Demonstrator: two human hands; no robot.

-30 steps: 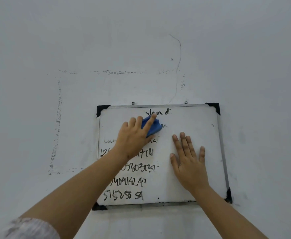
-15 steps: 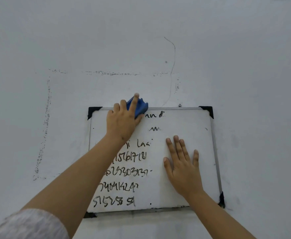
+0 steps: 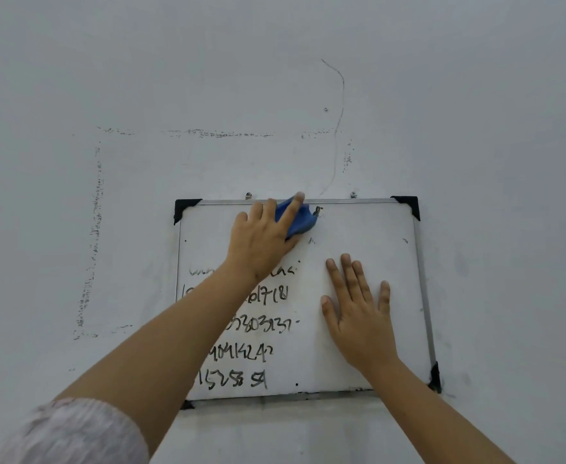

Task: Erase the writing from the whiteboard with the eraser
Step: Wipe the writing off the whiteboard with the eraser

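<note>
A small whiteboard (image 3: pixel 368 229) with a metal frame and black corner caps hangs on a white wall. My left hand (image 3: pixel 261 239) grips a blue eraser (image 3: pixel 300 221) and holds it against the board's top edge, left of centre. My right hand (image 3: pixel 358 309) lies flat on the board's right half, fingers straight and spread. Black handwritten digits (image 3: pixel 261 326) fill several rows in the lower left of the board, partly hidden by my left forearm. A small remnant of writing (image 3: pixel 318 212) shows just right of the eraser.
The white wall (image 3: pixel 476 128) carries a dashed grimy outline (image 3: pixel 95 229) up and left of the board and a thin curved crack (image 3: pixel 340 128) above it. Two small hooks (image 3: pixel 353 195) hold the board's top rail.
The eraser moved up to the board's top edge and then swept right along it. Most of the top line and the squiggle below it have gone. My right hand stayed flat on the board.
</note>
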